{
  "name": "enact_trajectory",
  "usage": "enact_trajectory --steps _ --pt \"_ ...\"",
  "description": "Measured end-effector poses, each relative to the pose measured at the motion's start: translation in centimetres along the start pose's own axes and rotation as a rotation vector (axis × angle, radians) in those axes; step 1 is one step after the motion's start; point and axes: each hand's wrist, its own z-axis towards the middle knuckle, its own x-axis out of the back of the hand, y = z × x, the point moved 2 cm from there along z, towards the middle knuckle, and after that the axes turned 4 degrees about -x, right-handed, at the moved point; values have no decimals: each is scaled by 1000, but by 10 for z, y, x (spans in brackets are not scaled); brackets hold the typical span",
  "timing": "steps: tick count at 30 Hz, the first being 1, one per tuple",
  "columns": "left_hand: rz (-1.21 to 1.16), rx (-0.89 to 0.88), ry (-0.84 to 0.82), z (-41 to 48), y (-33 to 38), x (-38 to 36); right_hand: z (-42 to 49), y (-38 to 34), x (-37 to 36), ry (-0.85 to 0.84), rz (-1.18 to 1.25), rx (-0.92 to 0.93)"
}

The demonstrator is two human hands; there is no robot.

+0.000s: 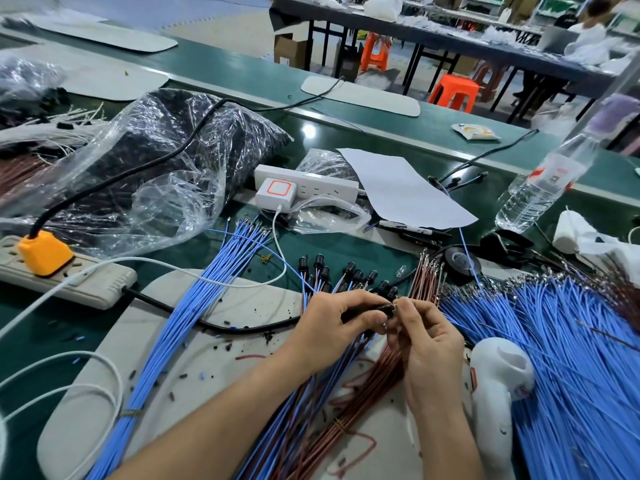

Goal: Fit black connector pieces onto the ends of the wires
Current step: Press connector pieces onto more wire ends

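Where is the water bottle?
In the head view, the clear water bottle is on the right side of the green workbench, just right of the white sheet of paper, beyond the person's hands.

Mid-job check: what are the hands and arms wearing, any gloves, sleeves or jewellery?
No gloves on the left hand or right hand. Left forearm and right forearm show no sleeves up to the frame edge. No rings, watch or wristband visible.

left hand point(332, 327): bare | right hand point(427, 341): bare | both forearms point(214, 414): bare
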Motion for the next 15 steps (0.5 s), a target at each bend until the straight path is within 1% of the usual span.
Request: enact_trajectory --steps 3,7,15 --pt "-9 9 17 0 0 1 0 -1 1 -63 -18 -3" --pt "13 23 -22 0 -1 2 1 -7 5 -141 -125 36" --pt "44 50 -40 1 0 2 3 -9 10 -190 -162 30"
